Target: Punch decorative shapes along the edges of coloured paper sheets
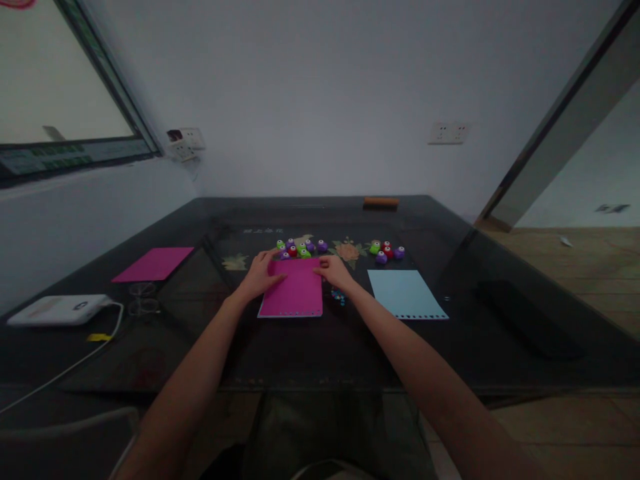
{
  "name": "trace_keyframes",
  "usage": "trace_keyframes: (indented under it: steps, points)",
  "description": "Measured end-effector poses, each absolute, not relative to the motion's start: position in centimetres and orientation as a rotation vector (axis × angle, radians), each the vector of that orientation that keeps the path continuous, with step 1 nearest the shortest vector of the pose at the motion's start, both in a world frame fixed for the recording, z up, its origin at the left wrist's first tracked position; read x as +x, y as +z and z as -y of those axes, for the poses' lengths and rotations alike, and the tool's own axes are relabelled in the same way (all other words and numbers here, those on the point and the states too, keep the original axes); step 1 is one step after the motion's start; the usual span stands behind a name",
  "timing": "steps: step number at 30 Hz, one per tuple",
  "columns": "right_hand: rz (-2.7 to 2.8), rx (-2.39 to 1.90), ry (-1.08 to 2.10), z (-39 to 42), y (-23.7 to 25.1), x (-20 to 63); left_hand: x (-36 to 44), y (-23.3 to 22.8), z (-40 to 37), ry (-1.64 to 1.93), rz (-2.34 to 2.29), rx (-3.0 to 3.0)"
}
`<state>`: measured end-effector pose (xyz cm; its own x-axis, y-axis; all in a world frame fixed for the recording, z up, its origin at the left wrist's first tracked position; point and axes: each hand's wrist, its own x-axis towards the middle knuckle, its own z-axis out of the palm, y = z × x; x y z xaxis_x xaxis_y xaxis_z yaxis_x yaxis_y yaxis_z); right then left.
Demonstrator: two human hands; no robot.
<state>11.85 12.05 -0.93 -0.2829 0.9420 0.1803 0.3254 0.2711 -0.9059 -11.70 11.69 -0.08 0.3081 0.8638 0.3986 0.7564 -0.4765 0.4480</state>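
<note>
Left hand (261, 273) and right hand (334, 270) rest flat, fingers spread open, on a magenta punched sheet (293, 293) at the dark table's (300, 353) centre; small colourful paper punches (300, 248) sit just beyond.

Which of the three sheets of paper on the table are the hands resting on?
The magenta sheet with the punched lower edge, in the middle. The left hand and right hand rest on it; the plain magenta sheet and light blue sheet lie untouched.
</note>
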Motion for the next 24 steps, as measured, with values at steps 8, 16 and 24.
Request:
trace_keyframes:
  steps: [8, 16, 24]
  points:
    - [1.427, -1.064, 1.218, -12.0, 1.9, 13.3, -10.5, 0.6, -11.3, 1.159, -1.245, 1.598]
    - [1.334, -0.996, 1.057, -10.8, 4.6, 18.1, -6.6, 3.9, -7.7, 0.831, -1.02, 1.55]
    - [1.239, -1.014, 1.106, -6.3, 6.2, 22.7, -0.5, 5.5, -7.2, 0.978, -0.912, 1.68]
